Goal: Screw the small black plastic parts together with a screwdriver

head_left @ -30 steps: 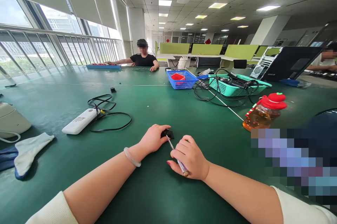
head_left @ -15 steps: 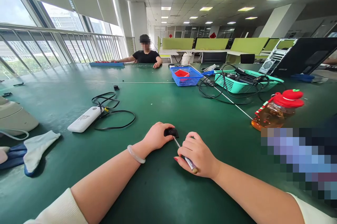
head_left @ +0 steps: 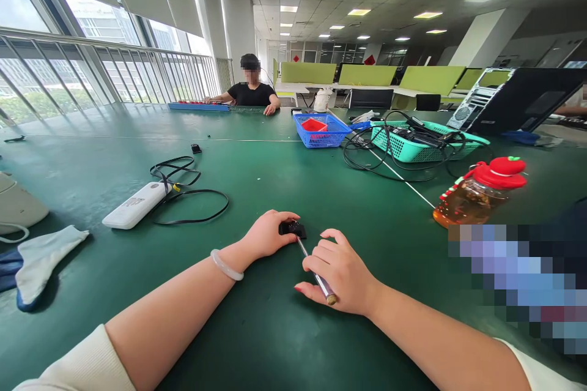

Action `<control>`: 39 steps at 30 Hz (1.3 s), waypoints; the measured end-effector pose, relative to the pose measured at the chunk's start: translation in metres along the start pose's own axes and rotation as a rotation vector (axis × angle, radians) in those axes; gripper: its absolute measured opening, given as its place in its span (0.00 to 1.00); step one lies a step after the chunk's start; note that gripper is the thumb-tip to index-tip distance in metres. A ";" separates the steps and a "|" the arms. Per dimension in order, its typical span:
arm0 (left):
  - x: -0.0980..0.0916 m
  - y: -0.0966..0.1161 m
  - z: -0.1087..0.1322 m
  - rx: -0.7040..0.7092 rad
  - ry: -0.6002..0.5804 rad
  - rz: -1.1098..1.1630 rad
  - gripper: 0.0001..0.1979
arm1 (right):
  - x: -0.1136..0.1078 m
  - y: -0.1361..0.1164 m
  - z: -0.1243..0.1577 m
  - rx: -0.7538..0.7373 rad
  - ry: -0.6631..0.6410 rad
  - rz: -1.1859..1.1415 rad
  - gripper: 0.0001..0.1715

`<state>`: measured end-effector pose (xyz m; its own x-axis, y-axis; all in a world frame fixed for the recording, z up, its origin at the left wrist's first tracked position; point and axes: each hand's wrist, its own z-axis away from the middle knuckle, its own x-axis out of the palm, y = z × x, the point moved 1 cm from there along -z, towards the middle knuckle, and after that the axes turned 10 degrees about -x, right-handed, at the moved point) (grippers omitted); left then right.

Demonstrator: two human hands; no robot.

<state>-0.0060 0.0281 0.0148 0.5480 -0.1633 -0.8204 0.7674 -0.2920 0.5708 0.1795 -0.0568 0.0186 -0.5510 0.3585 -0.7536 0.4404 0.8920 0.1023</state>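
My left hand (head_left: 270,234) is closed on a small black block-like part (head_left: 292,229), pinching it between thumb and fingers on the green tabletop. A screwdriver (head_left: 324,287) with a clear handle is in my right hand (head_left: 342,271). Its thin metal shaft slants up and left, and the tip meets the near side of the black part. My right fingers curl over the handle, with the thumb held a little apart below it. What markings or holes the part has is too small to tell.
To the left lie a white power strip (head_left: 137,204) with black cable and a blue-and-white glove (head_left: 48,259). On the right stands a red-lidded bottle (head_left: 481,195). Farther back are a blue basket (head_left: 321,137), a green basket (head_left: 413,151) with cables and a seated person (head_left: 252,95).
The view has shifted slightly, so most table items appear a little farther left. Both hands keep their hold, and the screwdriver tip stays at the black part.
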 end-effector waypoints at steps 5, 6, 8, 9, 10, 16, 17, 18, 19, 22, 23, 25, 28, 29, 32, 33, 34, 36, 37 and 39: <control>0.001 -0.001 0.000 0.023 0.008 -0.014 0.22 | -0.001 -0.002 0.000 0.004 -0.007 0.014 0.16; 0.002 -0.001 0.000 0.031 0.008 -0.018 0.22 | -0.001 -0.002 0.000 0.006 -0.006 0.018 0.16; 0.002 -0.002 0.000 0.039 0.007 -0.021 0.22 | -0.001 -0.002 0.000 0.012 -0.004 0.025 0.15; 0.002 -0.002 0.000 0.040 0.008 -0.023 0.22 | -0.001 -0.002 0.000 0.012 -0.003 0.029 0.15; 0.002 -0.002 0.000 0.041 0.008 -0.025 0.22 | 0.000 -0.003 0.000 0.010 -0.002 0.031 0.15; 0.001 0.000 0.000 0.088 0.031 -0.025 0.19 | 0.001 -0.003 -0.002 -0.003 -0.010 0.032 0.15; 0.001 0.001 0.000 0.092 0.032 -0.026 0.18 | 0.001 -0.003 -0.002 0.000 -0.013 0.036 0.15; 0.001 0.001 0.000 0.096 0.030 -0.027 0.17 | 0.000 -0.003 -0.002 0.004 -0.018 0.040 0.15; 0.001 0.001 -0.001 0.100 0.027 -0.029 0.16 | 0.000 -0.003 -0.002 0.009 -0.023 0.046 0.14; 0.001 0.002 -0.002 0.114 0.029 -0.034 0.15 | -0.001 -0.002 -0.002 0.015 -0.030 0.054 0.13; 0.001 0.001 -0.002 0.118 0.031 -0.038 0.15 | -0.001 -0.002 -0.001 0.015 -0.029 0.052 0.13; 0.002 0.001 -0.002 0.120 0.031 -0.048 0.14 | -0.001 -0.002 -0.001 0.013 -0.031 0.045 0.13; 0.003 0.000 -0.002 0.125 0.032 -0.054 0.14 | -0.001 -0.003 -0.001 0.015 -0.037 0.044 0.12; 0.003 0.000 -0.001 0.128 0.032 -0.052 0.14 | -0.001 -0.003 -0.001 0.016 -0.035 0.045 0.12; 0.003 0.000 -0.001 0.127 0.030 -0.054 0.14 | -0.001 -0.004 -0.002 0.011 -0.025 0.050 0.12; 0.002 0.001 -0.001 0.124 0.030 -0.059 0.15 | -0.002 -0.004 -0.002 0.006 -0.024 0.052 0.12; 0.002 0.001 -0.001 0.121 0.032 -0.064 0.15 | -0.002 -0.004 -0.002 0.002 -0.025 0.056 0.12; 0.002 0.002 0.000 0.119 0.034 -0.073 0.15 | -0.003 -0.004 -0.002 0.000 -0.035 0.066 0.12; 0.002 0.002 0.000 0.119 0.036 -0.074 0.15 | -0.003 -0.004 -0.001 0.004 -0.040 0.072 0.12; 0.002 0.002 0.000 0.116 0.037 -0.072 0.15 | -0.003 -0.004 -0.001 0.013 -0.046 0.083 0.12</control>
<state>-0.0032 0.0270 0.0140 0.5066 -0.1037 -0.8559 0.7627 -0.4090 0.5010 0.1786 -0.0608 0.0212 -0.4793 0.4183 -0.7716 0.4925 0.8558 0.1581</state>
